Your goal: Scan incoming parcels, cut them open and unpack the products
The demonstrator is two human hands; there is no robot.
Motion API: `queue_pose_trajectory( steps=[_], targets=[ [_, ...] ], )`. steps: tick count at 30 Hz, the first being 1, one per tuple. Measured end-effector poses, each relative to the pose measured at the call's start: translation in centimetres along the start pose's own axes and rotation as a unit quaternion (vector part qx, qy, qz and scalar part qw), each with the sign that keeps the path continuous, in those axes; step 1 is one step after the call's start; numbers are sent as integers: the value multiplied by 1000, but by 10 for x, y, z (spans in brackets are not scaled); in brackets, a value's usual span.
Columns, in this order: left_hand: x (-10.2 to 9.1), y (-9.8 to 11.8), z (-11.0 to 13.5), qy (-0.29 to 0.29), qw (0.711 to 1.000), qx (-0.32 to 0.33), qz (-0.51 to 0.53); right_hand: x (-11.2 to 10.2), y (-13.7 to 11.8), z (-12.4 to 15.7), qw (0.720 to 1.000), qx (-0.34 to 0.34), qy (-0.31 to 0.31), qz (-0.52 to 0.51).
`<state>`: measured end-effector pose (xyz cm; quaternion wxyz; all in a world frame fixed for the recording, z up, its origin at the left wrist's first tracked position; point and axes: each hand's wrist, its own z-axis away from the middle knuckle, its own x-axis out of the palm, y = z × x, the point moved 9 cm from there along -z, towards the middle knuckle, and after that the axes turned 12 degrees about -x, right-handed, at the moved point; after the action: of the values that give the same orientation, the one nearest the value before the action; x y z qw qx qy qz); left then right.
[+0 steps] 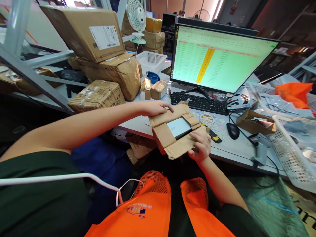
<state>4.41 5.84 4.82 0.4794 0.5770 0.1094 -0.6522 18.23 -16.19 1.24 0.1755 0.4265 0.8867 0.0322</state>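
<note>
An opened cardboard box (164, 134) is held tilted at the desk's front edge, its flaps folded outward. Inside lies a flat white box (178, 127) with a dark side and small print too fine to read. My left hand (158, 108) grips the box at its far left flap, fingers lying over the cardboard. On the near right side, my right hand (201, 144) is closed around another flap, the thumb underneath. Just beyond the right hand, a yellow and black tool (215, 135) lies on the desk, partly hidden.
Behind the box are a keyboard (198, 101) and a monitor (222, 59) showing a spreadsheet. To the right are a mouse (233, 131), a scanner-like grey device (260, 153) and a white basket (287, 158). Stacked cartons (111, 70) and a small fan (136, 16) stand left.
</note>
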Motion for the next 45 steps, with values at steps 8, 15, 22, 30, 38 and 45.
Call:
queue_pose_trajectory(
  steps=[8,15,22,30,38,45],
  targets=[
    [25,69,88,304,877,274,-249,11,37,-39,937,163,-309,-23],
    [65,77,130,422,818,292,-260,55,97,-57,752,270,-599,56],
    [74,1,164,599,702,359,-141,23,150,-10,768,433,-429,-198],
    [53,2,168,377,893,167,-180,26,136,74,650,661,-48,-373],
    [68,64,126,137,932,23,-335,55,106,86,692,627,-56,-354],
    [64,57,101,68,940,24,-332,62,71,124,766,473,-302,-315]
  ],
)
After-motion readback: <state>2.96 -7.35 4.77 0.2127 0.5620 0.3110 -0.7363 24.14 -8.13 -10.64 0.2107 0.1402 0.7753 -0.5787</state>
